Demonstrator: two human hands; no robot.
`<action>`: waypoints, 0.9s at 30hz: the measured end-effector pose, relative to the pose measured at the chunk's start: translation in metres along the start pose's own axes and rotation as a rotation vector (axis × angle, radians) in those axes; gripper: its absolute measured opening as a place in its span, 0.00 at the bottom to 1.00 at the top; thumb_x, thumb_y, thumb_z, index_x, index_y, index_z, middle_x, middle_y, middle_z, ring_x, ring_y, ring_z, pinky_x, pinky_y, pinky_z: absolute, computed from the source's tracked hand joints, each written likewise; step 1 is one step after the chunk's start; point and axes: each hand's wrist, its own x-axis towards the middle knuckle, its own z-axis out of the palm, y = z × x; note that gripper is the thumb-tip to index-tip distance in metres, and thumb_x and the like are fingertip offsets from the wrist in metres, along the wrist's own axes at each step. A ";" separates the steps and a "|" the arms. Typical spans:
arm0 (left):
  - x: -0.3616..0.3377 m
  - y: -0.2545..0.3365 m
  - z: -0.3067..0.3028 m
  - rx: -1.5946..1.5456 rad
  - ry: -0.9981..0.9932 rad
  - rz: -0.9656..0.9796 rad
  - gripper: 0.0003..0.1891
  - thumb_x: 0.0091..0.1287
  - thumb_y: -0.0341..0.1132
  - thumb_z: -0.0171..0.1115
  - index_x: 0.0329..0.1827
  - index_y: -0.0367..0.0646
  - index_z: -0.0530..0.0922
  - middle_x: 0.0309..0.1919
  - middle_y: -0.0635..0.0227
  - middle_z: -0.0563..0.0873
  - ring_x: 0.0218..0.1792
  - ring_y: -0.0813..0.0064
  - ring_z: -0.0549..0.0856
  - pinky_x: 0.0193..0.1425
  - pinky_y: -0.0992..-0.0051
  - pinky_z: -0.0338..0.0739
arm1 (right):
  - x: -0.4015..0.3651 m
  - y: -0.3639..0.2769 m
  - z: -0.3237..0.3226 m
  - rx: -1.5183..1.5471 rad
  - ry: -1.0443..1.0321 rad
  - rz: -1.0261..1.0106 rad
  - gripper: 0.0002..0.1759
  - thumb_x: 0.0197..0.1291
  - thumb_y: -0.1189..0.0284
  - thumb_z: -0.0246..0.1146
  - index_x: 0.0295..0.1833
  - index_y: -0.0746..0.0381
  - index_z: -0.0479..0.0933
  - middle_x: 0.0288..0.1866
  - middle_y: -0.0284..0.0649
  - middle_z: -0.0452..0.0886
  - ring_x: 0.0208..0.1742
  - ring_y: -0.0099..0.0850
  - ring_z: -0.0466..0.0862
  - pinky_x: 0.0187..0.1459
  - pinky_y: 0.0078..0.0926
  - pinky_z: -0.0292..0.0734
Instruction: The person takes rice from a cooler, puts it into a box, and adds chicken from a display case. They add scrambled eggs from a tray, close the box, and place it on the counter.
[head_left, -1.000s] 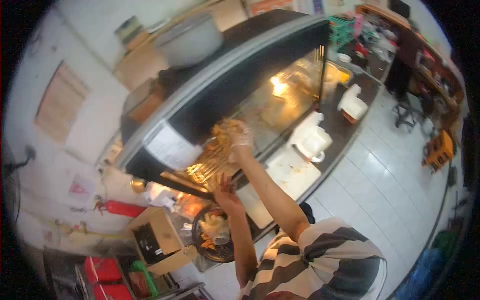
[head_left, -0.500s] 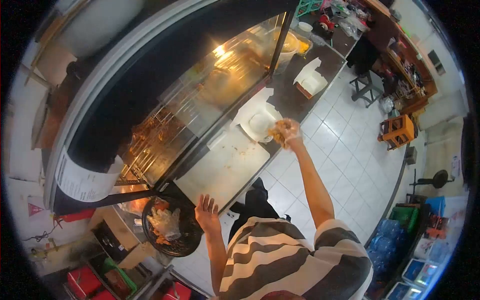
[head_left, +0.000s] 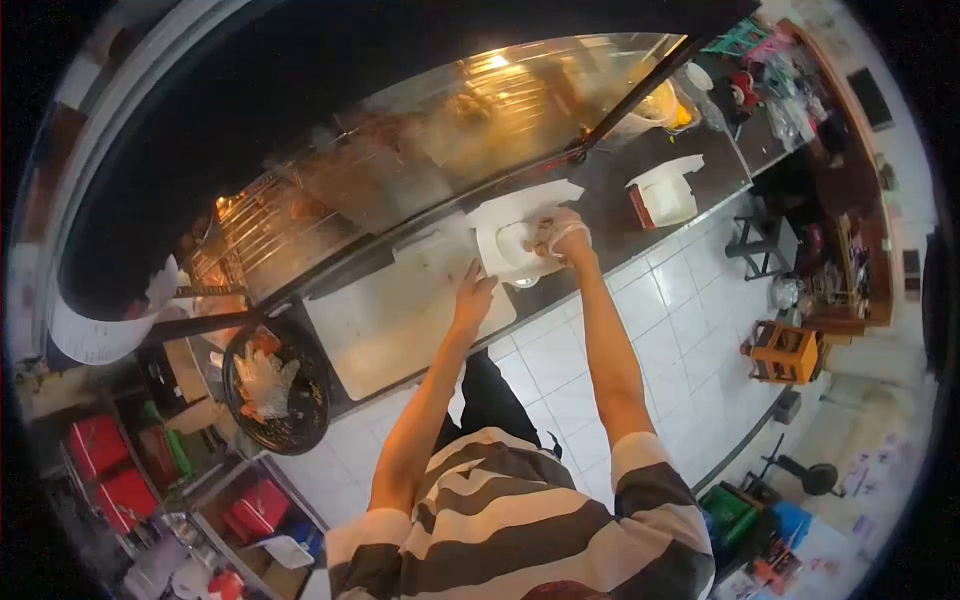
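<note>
An opened white paper food box (head_left: 505,262) lies on the counter at the right end of a white cutting board (head_left: 385,330); inside it is a pale, rounded mound that looks like rice. My right hand (head_left: 568,238), in a clear plastic glove, reaches over the box's right side. Its fingers are closed on a brown, crumbly piece of fried chicken (head_left: 541,242), partly hidden by the hand. At the box's left edge is my bare left hand (head_left: 476,292), fingers stretched out and seemingly touching the box.
Behind the board stands a lit glass display case (head_left: 430,150) with food on racks. A second white box (head_left: 665,197) is farther right. A black round pan (head_left: 300,425) holding a plastic glove (head_left: 265,385) stands left. Stools (head_left: 785,350) occupy the tiled floor.
My right hand has brought the fried chicken from beyond the counter edge to over the box. My left hand has moved from near the pan to the box. The view has shifted.
</note>
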 end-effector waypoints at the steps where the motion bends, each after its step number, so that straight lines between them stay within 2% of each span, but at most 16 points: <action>1: 0.011 -0.020 0.007 0.126 -0.013 0.021 0.28 0.65 0.32 0.58 0.70 0.42 0.67 0.56 0.62 0.80 0.47 0.73 0.82 0.50 0.75 0.77 | -0.003 -0.009 -0.010 0.001 -0.126 0.061 0.18 0.45 0.64 0.74 0.42 0.61 0.83 0.36 0.41 0.85 0.34 0.30 0.83 0.40 0.28 0.79; 2: 0.017 -0.038 0.010 0.119 -0.004 0.011 0.28 0.65 0.32 0.58 0.70 0.42 0.67 0.56 0.62 0.80 0.47 0.73 0.82 0.50 0.75 0.77 | 0.005 0.007 0.000 -0.005 -0.140 0.059 0.18 0.45 0.64 0.74 0.42 0.61 0.83 0.36 0.41 0.85 0.34 0.30 0.83 0.40 0.28 0.79; 4: 0.025 -0.063 0.012 0.224 0.101 0.112 0.30 0.62 0.29 0.62 0.69 0.39 0.67 0.56 0.53 0.79 0.49 0.65 0.83 0.54 0.70 0.77 | 0.028 0.052 0.028 0.321 -0.129 0.156 0.19 0.44 0.66 0.74 0.41 0.64 0.83 0.34 0.40 0.85 0.34 0.26 0.82 0.40 0.26 0.78; 5: 0.022 -0.060 0.014 0.222 0.108 0.107 0.30 0.62 0.29 0.62 0.69 0.39 0.67 0.56 0.53 0.79 0.49 0.65 0.83 0.54 0.70 0.77 | 0.029 0.055 0.029 0.319 -0.138 0.154 0.19 0.44 0.66 0.74 0.41 0.64 0.83 0.34 0.40 0.85 0.34 0.26 0.82 0.40 0.26 0.78; 7: 0.014 -0.047 0.019 0.284 0.146 0.220 0.29 0.62 0.24 0.57 0.69 0.43 0.68 0.55 0.59 0.80 0.44 0.72 0.83 0.51 0.73 0.78 | 0.032 0.062 0.031 0.334 -0.072 0.067 0.19 0.44 0.67 0.74 0.41 0.67 0.83 0.34 0.40 0.85 0.35 0.26 0.82 0.39 0.26 0.79; 11: 0.011 -0.032 0.026 0.328 0.170 0.184 0.30 0.61 0.24 0.59 0.69 0.42 0.68 0.55 0.57 0.80 0.46 0.70 0.83 0.53 0.72 0.78 | 0.028 0.066 0.037 0.330 -0.011 -0.105 0.19 0.45 0.69 0.73 0.42 0.68 0.83 0.35 0.42 0.85 0.33 0.27 0.82 0.38 0.27 0.79; 13: 0.009 -0.034 0.026 0.336 0.210 0.218 0.30 0.61 0.26 0.61 0.69 0.42 0.69 0.56 0.57 0.80 0.48 0.68 0.83 0.54 0.72 0.77 | 0.016 0.037 0.017 0.333 -0.095 0.024 0.18 0.45 0.71 0.73 0.42 0.69 0.82 0.34 0.42 0.85 0.32 0.26 0.82 0.37 0.27 0.79; 14: 0.009 -0.035 0.025 0.337 0.213 0.222 0.30 0.61 0.26 0.61 0.69 0.42 0.69 0.56 0.57 0.80 0.48 0.68 0.83 0.54 0.72 0.77 | 0.021 0.046 0.022 0.333 -0.094 0.019 0.18 0.45 0.71 0.73 0.42 0.69 0.82 0.34 0.42 0.85 0.32 0.26 0.82 0.37 0.27 0.79; 16: 0.007 -0.037 0.024 0.395 0.216 0.223 0.30 0.59 0.30 0.62 0.68 0.41 0.69 0.53 0.52 0.79 0.48 0.60 0.84 0.53 0.68 0.78 | 0.032 0.069 0.032 0.575 -0.126 0.039 0.21 0.44 0.67 0.73 0.43 0.69 0.82 0.35 0.45 0.85 0.36 0.29 0.84 0.41 0.28 0.79; 17: 0.006 -0.040 0.023 0.393 0.219 0.226 0.30 0.59 0.30 0.62 0.68 0.41 0.69 0.53 0.52 0.79 0.48 0.60 0.84 0.53 0.68 0.78 | 0.036 0.075 0.031 0.573 -0.126 0.035 0.21 0.44 0.67 0.73 0.43 0.69 0.82 0.35 0.45 0.85 0.36 0.29 0.84 0.41 0.28 0.79; 18: 0.009 -0.052 0.019 0.383 0.213 0.223 0.30 0.59 0.30 0.63 0.68 0.41 0.69 0.55 0.51 0.79 0.48 0.60 0.84 0.53 0.68 0.79 | 0.037 0.074 0.026 0.342 -0.074 -0.036 0.21 0.44 0.66 0.74 0.44 0.65 0.82 0.39 0.44 0.85 0.39 0.33 0.84 0.44 0.30 0.80; 20: 0.005 -0.058 0.013 0.371 0.206 0.224 0.31 0.59 0.31 0.63 0.68 0.41 0.69 0.57 0.51 0.78 0.48 0.61 0.84 0.53 0.68 0.79 | 0.031 0.057 0.009 0.110 -0.017 -0.106 0.21 0.44 0.65 0.74 0.45 0.61 0.82 0.43 0.44 0.85 0.43 0.37 0.84 0.47 0.33 0.81; 22: -0.003 -0.059 0.005 0.261 0.228 0.148 0.32 0.60 0.32 0.64 0.69 0.40 0.68 0.60 0.51 0.77 0.48 0.64 0.83 0.52 0.69 0.79 | 0.014 0.013 -0.019 -0.317 -0.069 -0.100 0.26 0.40 0.62 0.75 0.48 0.57 0.82 0.47 0.45 0.85 0.47 0.39 0.85 0.49 0.33 0.80; 26: -0.026 -0.056 -0.019 0.082 0.218 0.103 0.32 0.61 0.32 0.63 0.70 0.39 0.66 0.62 0.52 0.76 0.49 0.67 0.82 0.52 0.71 0.78 | 0.022 0.020 -0.006 -0.319 -0.107 -0.180 0.24 0.43 0.60 0.73 0.49 0.53 0.82 0.48 0.46 0.84 0.49 0.41 0.84 0.49 0.33 0.80; 27: -0.043 -0.037 -0.026 0.033 0.205 0.042 0.31 0.63 0.32 0.61 0.71 0.39 0.66 0.64 0.54 0.74 0.51 0.67 0.81 0.51 0.71 0.78 | 0.015 0.014 -0.011 -0.276 -0.108 -0.170 0.22 0.45 0.60 0.71 0.49 0.53 0.82 0.48 0.46 0.84 0.49 0.41 0.84 0.50 0.33 0.80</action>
